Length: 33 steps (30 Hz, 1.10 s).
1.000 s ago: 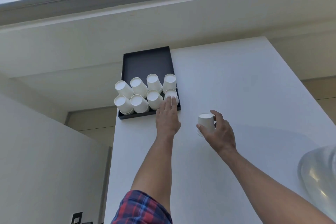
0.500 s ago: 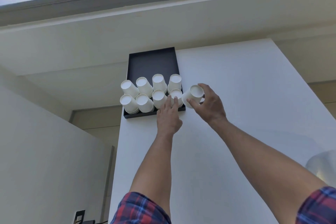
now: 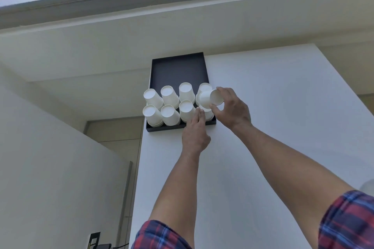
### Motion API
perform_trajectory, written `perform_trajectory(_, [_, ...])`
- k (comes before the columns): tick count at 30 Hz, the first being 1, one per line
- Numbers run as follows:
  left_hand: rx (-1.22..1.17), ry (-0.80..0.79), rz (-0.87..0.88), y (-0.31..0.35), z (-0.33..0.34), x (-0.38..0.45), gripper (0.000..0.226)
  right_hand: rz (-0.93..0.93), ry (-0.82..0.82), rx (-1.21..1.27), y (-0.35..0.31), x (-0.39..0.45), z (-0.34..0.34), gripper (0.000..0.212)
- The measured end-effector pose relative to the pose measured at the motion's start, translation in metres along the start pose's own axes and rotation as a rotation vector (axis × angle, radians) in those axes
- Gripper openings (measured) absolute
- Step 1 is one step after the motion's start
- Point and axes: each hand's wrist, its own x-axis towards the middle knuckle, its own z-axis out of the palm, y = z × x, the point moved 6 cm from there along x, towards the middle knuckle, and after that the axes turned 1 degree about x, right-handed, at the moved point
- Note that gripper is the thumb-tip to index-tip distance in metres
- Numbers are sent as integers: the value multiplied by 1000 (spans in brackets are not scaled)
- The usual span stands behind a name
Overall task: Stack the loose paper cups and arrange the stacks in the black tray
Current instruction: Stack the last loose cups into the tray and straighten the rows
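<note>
Black tray point(image 3: 178, 70) sits at the far left corner of the white table point(image 3: 263, 147), long side running away from the viewer. Near half of the tray holds eight stacks of white paper cups point(image 3: 170, 105), all upside down, in two rows of four packed close together; the far half of the tray floor is bare. Leftmost stacks lean out over the tray's left wall. Right hand point(image 3: 232, 109) grips one loose cup point(image 3: 210, 98) between thumb below and fingers curled over the top; the cup is tipped on its side, base toward the palm, mouth facing left, and held above the near-right stack point(image 3: 209, 114) at the tray's right edge. Whether it touches that stack cannot be told. Left hand point(image 3: 195, 133) is flat and open, fingers straight and together, fingertips point(image 3: 197, 111) against the near-right stack's side; it grips nothing. Both forearms bare, plaid sleeves point(image 3: 348, 222) pushed up.
</note>
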Motion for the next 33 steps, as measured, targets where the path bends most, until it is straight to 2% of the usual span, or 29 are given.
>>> perform_trajectory(5, [34, 13, 41, 2, 0, 2, 94, 34, 43, -2, -3, 28, -6, 57])
perform_trajectory(9, [52, 15, 56, 1, 2, 3, 97, 71, 2, 5, -4, 50, -10, 51])
perform_trajectory(15, [60, 58, 87, -1, 7, 1, 98, -59, -83, -15, -8, 38, -2, 47])
perform_trajectory(17, [55, 70, 87, -2, 8, 0, 97, -51, -114, 0, -4, 34, 5, 47])
perform_trajectory(21, [-39, 189, 30, -7, 3, -4, 89, -51, -111, 11, 1, 32, 12, 45])
perform_trajectory(27, [-146, 298, 43, -2, -8, -3, 71, -207, -190, -129, 0, 17, 33, 47])
perform_trajectory(31, [-171, 351, 74, 3, -12, -4, 71, -209, -244, -294, 9, 0, 54, 35])
perform_trajectory(33, [-139, 376, 87, 5, -14, -5, 76, -155, -289, -366, 19, -7, 65, 49])
